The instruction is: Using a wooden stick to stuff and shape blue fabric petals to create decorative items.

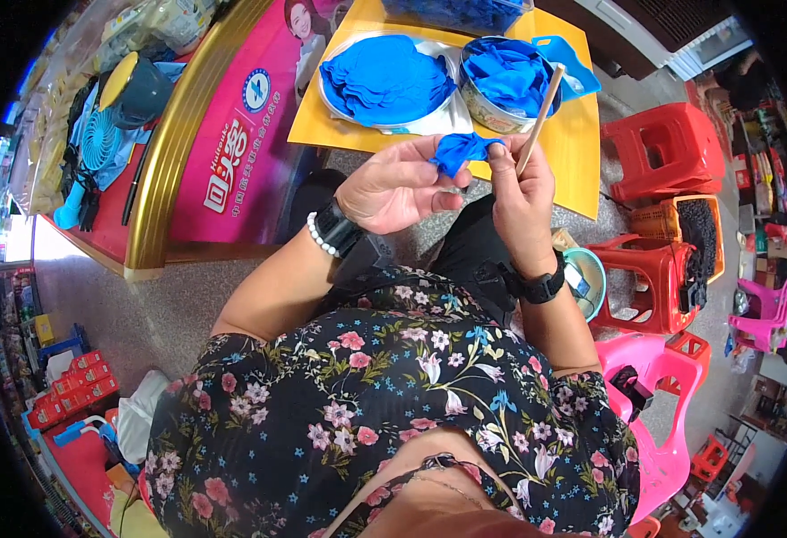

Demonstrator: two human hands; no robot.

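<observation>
Above my lap, both hands hold a small crumpled piece of thin blue cloth [458, 154]. My left hand [398, 186], with a white bead bracelet and a black band at the wrist, pinches its left side. The fingertips of my right hand [523, 193] grip the right end. A thin wooden stick [544, 112] also sits in my right hand, slanting up past the fingers. Just beyond, a stack of flat blue cloth pieces [384, 79] lies on a white plate [325, 97]. To its right, a round tin [494, 115] holds loose blue pieces [512, 73].
The yellow tabletop [582, 166] carries a blue plastic tray [582, 76] and a clear box [452, 11] of blue pieces. At left is a pink counter [232, 134] with gold edging. Red stools [662, 152], a pink chair [667, 439] and a light-green bin [588, 278] stand at right.
</observation>
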